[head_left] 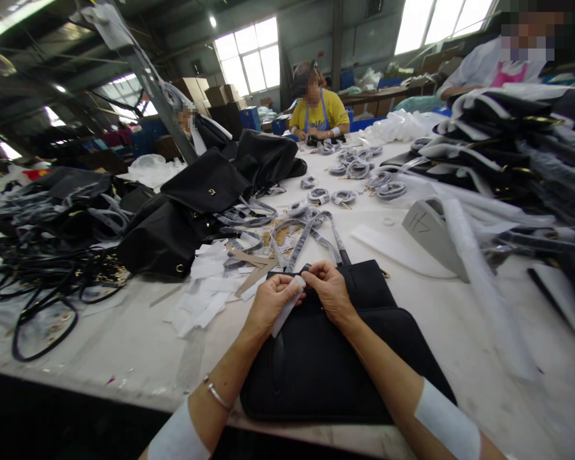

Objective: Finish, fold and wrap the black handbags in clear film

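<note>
A black bag [335, 377] lies flat in front of me at the table's near edge, its plastic-wrapped handles [311, 233] stretching away from me. Over its upper part, my left hand [278, 297] pinches a white strip [287, 310] between thumb and fingers. Close beside it, my right hand [329, 291] has thumb and fingertips pressed together near the strip's upper end. What those right fingertips grip is too small and hidden to make out. Loose white strips [206, 287] are heaped just left of the bag.
Black bags [206, 182] are piled at left, with dark straps [43, 306] beyond them. Wrapped strap coils [344, 197] lie mid-table. A grey template [434, 236] stands at right near stacked bags [498, 140]. A person in yellow [333, 108] sits across; another is at far right.
</note>
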Demonstrator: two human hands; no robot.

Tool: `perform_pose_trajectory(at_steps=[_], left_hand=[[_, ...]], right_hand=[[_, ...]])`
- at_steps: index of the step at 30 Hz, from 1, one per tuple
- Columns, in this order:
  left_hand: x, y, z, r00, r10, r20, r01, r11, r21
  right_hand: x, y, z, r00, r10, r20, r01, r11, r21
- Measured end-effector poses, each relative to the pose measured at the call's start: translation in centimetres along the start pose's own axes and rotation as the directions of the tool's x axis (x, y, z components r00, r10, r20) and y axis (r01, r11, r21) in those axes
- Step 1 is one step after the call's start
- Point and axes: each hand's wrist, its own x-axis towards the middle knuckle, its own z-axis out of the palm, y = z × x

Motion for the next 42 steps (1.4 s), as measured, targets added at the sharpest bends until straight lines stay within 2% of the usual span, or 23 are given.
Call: perform_pose_trajectory(at_steps=[5,7,15,20,23,31,33,37,42], left_hand=[[0.0,0.5,-0.2,0.99,0.123,-0.075,-0.099,0.957,0.273],[0.0,0.4,-0.5,0.986,0.135,-0.095,-0.099,0.946,0.31],[0.5,-0.6,-1.5,0.999,0.039,-0.005,-0.039,0.997,0.068],[1.0,0.2,-1.8,0.992,0.063,0.108,-0.078,0.988,0.137],[1.2,0.6,-1.8,0.988,0.072,0.133,-0.093,0.984,0.154],[0.6,1.1,-1.3,0.995,0.013,0.096,-0.024,0.993,0.117],[0.3,1.3,-1.4,0.991,-0.042,0.123,0.027,0.991,0.128],[0.2,1.4,-1.4,0.976,-0.155,0.155,0.122,0.971,0.207],[0.7,1.0,-0.7,0.994,-0.072,0.077,0.049,0.962,0.267]], right_hand=[[0.0,-0.2,0.0,0.999,0.016,-0.03,-0.013,0.997,0.076],[0.0,-0.1,0.0,0.999,0.024,-0.023,-0.022,0.995,0.096],[-0.1,-0.3,0.2,0.999,0.045,0.014,-0.046,0.994,0.099],[-0.1,-0.6,0.2,0.994,0.103,0.041,-0.108,0.979,0.17],[-0.1,-0.6,0.2,0.993,0.107,0.049,-0.114,0.977,0.182],[-0.2,-0.2,0.2,0.999,-0.028,0.018,0.029,0.999,-0.038],[-0.1,0.0,0.2,0.998,-0.06,0.012,0.061,0.995,-0.079],[0.0,0.1,0.1,0.998,-0.055,0.005,0.055,0.997,-0.049],[0.1,0.1,0.1,0.999,-0.051,0.01,0.051,0.998,-0.036]])
